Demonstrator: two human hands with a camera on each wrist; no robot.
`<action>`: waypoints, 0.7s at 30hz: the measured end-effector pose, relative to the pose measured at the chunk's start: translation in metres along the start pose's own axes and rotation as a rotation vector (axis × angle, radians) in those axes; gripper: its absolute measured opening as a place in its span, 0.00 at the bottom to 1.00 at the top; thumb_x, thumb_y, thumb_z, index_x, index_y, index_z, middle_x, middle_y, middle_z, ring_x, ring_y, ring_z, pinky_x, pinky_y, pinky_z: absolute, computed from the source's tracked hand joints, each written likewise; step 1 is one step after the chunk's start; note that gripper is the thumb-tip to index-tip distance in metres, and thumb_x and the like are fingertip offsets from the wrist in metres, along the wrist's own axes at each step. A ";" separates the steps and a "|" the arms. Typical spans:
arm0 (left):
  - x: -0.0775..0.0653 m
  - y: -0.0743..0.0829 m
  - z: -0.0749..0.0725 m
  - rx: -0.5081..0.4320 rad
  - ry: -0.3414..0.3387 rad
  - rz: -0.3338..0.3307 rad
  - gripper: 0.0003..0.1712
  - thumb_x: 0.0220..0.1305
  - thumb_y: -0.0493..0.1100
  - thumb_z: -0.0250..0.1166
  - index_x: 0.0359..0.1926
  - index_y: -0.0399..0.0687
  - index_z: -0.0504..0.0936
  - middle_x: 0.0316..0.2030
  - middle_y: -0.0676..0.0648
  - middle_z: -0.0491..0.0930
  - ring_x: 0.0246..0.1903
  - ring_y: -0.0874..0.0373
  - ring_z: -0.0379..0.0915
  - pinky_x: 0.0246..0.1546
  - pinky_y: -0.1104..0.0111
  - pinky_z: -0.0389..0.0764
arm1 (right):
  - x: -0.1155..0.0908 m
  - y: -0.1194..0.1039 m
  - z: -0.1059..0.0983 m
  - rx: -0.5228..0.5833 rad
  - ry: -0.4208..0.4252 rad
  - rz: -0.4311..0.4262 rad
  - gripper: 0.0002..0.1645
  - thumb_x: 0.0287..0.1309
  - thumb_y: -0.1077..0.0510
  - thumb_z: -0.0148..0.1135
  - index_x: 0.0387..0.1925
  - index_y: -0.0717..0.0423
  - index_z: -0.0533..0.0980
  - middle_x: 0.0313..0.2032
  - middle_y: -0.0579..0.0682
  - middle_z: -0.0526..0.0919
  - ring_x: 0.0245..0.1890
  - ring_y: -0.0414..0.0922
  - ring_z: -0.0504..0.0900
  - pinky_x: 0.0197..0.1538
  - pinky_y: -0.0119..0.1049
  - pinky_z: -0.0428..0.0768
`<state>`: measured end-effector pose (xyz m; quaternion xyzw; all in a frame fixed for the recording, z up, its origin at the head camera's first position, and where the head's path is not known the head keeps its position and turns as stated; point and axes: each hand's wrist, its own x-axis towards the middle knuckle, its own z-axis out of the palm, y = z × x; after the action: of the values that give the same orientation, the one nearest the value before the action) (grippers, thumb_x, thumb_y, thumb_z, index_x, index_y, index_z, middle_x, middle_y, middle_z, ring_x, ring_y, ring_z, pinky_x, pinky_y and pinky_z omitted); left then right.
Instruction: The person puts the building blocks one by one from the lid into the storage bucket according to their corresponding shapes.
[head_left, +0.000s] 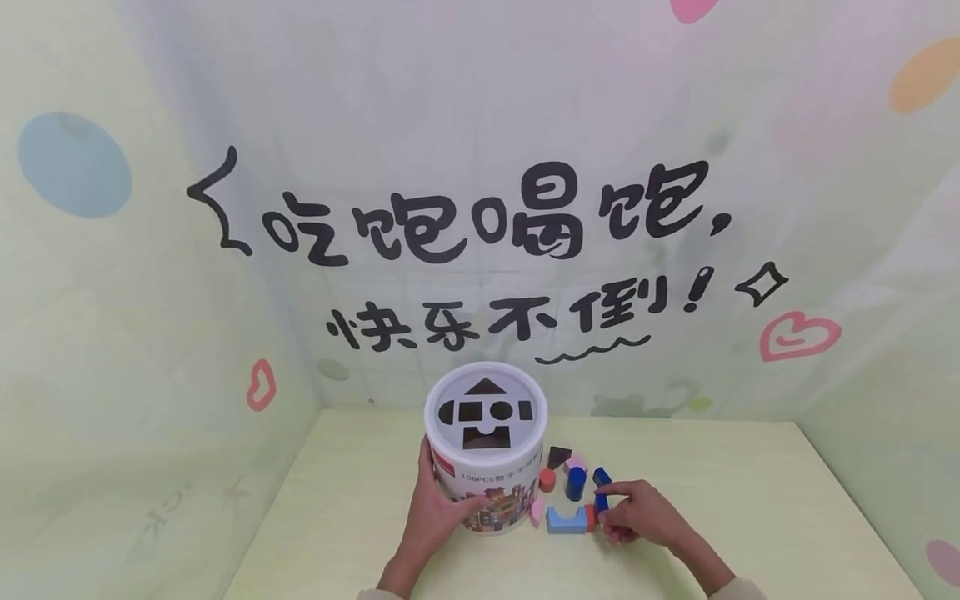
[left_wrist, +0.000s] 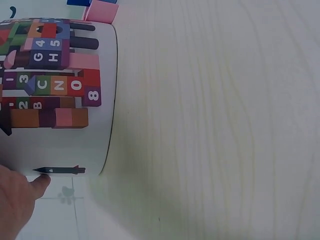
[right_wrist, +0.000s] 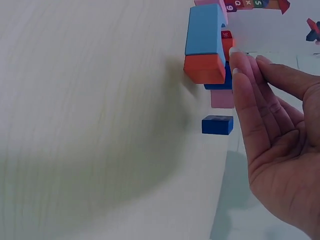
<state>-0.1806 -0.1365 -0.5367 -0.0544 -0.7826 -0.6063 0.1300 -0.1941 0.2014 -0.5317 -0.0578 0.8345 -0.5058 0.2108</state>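
Observation:
A white block bucket [head_left: 491,492] stands upright, its lid [head_left: 442,437] cut with shaped holes. My left hand [head_left: 435,512] grips its left side, the thumb lying across the printed front; the left wrist view shows one digit against the wall [left_wrist: 107,145]. Over the right end of the loose blocks, my right hand [head_left: 637,517] has its fingertips beside a blue block [head_left: 602,502]. In the right wrist view its fingers [right_wrist: 250,117] are extended, with nothing visible between them. Just left of them sit a light blue arch block [right_wrist: 202,31] and an orange block [right_wrist: 205,70].
Close to the bucket's right side lie a dark triangular block [head_left: 558,457], a blue cylinder [head_left: 576,483], a red-orange cylinder [head_left: 547,480] and a pink piece [head_left: 536,512]. A printed cloth [head_left: 480,125] hangs behind the light wooden table [head_left: 337,500] and along both sides.

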 end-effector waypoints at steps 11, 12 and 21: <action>-0.004 0.018 -0.004 0.014 -0.001 0.001 0.77 0.31 0.49 0.85 0.77 0.61 0.42 0.67 0.49 0.66 0.67 0.45 0.62 0.65 0.41 0.64 | 0.004 -0.021 -0.003 0.000 -0.105 -0.070 0.27 0.58 0.60 0.66 0.57 0.70 0.74 0.22 0.53 0.85 0.21 0.44 0.83 0.26 0.39 0.86; -0.004 0.018 -0.003 0.012 -0.003 0.001 0.77 0.32 0.48 0.85 0.77 0.61 0.42 0.67 0.49 0.66 0.66 0.45 0.62 0.65 0.41 0.64 | 0.004 -0.023 -0.002 -0.003 -0.111 -0.071 0.27 0.58 0.60 0.66 0.57 0.70 0.74 0.23 0.53 0.85 0.21 0.44 0.84 0.26 0.39 0.86; -0.004 0.019 -0.002 0.025 0.005 -0.013 0.77 0.30 0.49 0.85 0.77 0.61 0.42 0.68 0.47 0.65 0.67 0.43 0.61 0.65 0.41 0.63 | 0.002 -0.041 0.003 0.093 -0.186 -0.084 0.29 0.58 0.59 0.66 0.60 0.67 0.72 0.25 0.56 0.86 0.24 0.48 0.86 0.27 0.40 0.87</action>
<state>-0.1720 -0.1334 -0.5192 -0.0460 -0.7903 -0.5973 0.1286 -0.1998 0.1790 -0.4981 -0.1296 0.7836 -0.5450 0.2686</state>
